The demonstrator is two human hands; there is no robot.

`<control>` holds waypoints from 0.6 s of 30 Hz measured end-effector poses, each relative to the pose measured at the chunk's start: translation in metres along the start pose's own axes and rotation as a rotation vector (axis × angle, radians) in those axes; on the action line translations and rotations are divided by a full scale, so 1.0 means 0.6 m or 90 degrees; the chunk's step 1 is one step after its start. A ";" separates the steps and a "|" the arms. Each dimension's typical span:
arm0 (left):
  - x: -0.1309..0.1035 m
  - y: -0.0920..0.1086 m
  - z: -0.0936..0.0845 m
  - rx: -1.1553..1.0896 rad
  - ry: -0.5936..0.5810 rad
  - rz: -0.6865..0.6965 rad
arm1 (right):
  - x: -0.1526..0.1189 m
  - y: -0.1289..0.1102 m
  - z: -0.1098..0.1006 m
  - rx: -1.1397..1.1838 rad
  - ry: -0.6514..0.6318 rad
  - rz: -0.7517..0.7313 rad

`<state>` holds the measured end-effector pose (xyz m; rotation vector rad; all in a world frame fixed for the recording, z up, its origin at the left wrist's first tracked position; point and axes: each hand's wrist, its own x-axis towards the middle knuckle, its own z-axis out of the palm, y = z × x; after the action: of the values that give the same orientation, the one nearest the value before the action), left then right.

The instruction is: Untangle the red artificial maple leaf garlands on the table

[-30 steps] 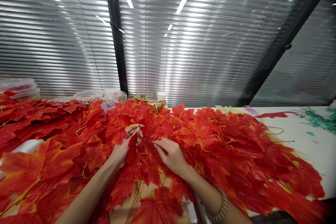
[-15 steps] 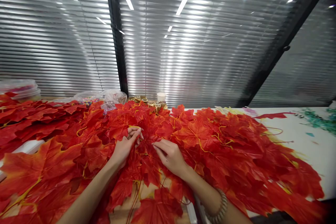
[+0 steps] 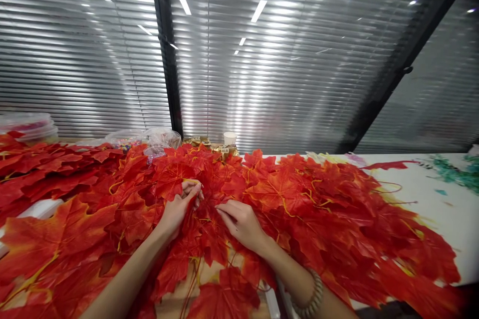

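Red artificial maple leaves (image 3: 279, 189) with yellow-orange veins and stems lie heaped across the table. In the middle of the heap, my left hand (image 3: 182, 204) is closed in a pinch, thumb against fingers, beside a red leaf; what lies between the fingertips is too small to make out. A little to its right, my right hand (image 3: 241, 222) also pinches, its fingertips low over the leaves. Whatever it grips is hidden or very thin. Dark red cords (image 3: 192, 284) hang below the hands over the wooden surface. A coiled band (image 3: 314, 294) circles my right wrist.
Behind the leaves stand a white paper cup (image 3: 230, 138), gold wrappers (image 3: 224, 149), clear plastic bags (image 3: 162, 137) and stacked clear tubs (image 3: 28, 127). Teal shreds (image 3: 454, 169) lie on the white table (image 3: 422, 194) at right. Window blinds (image 3: 262, 70) rise at the back.
My right hand has shifted very slightly left, toward my left hand. My left hand and the leaves look nearly the same.
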<state>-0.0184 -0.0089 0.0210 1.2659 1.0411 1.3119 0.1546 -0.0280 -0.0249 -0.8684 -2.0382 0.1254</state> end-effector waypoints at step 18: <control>0.004 -0.016 -0.003 -0.001 -0.011 0.003 | 0.000 0.000 -0.001 -0.003 -0.024 -0.018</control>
<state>-0.0193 -0.0049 0.0118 1.2766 1.0255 1.3023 0.1549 -0.0278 -0.0248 -0.8463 -2.0857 0.1223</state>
